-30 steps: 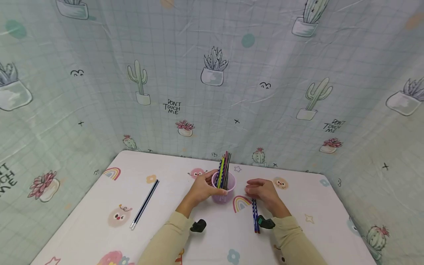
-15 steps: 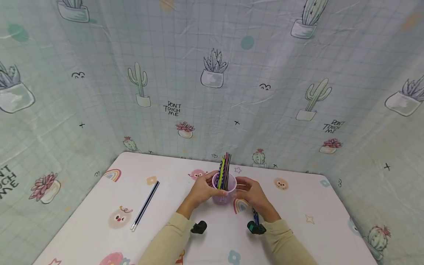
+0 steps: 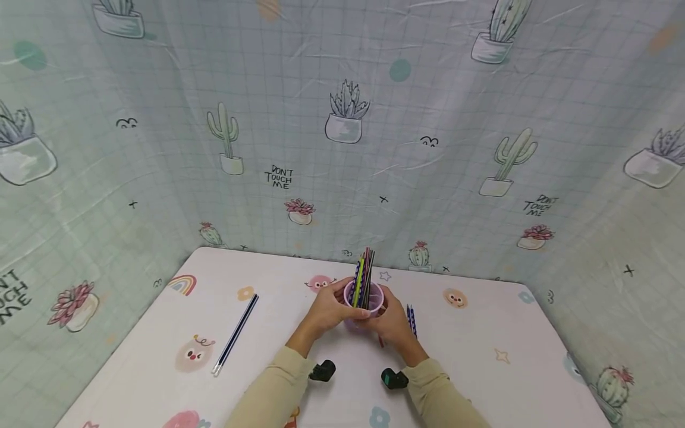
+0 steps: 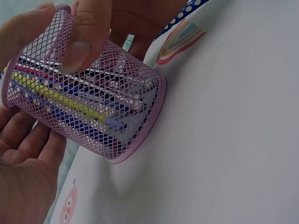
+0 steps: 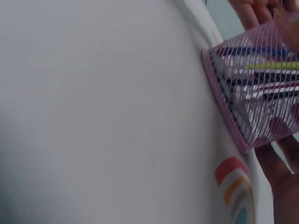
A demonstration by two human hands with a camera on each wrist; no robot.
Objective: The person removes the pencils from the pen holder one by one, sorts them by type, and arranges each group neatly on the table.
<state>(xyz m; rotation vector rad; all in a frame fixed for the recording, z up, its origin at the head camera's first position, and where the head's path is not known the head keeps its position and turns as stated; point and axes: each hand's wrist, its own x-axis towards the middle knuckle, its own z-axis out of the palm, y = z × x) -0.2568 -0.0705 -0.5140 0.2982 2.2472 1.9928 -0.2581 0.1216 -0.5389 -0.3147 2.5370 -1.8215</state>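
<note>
While left grip [image 3: 327,306] faces right grip [image 3: 395,321], the cup [image 4: 124,67] is held between.

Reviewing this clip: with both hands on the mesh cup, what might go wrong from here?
1. The pencils in the cup rise well above its rim, bunched to one side; if the left hand and right hand tip the pink mesh cup, some might slide out.
2. The right arm partly hides the blue dotted pencils from the head camera; pulling back could knock them.
</note>
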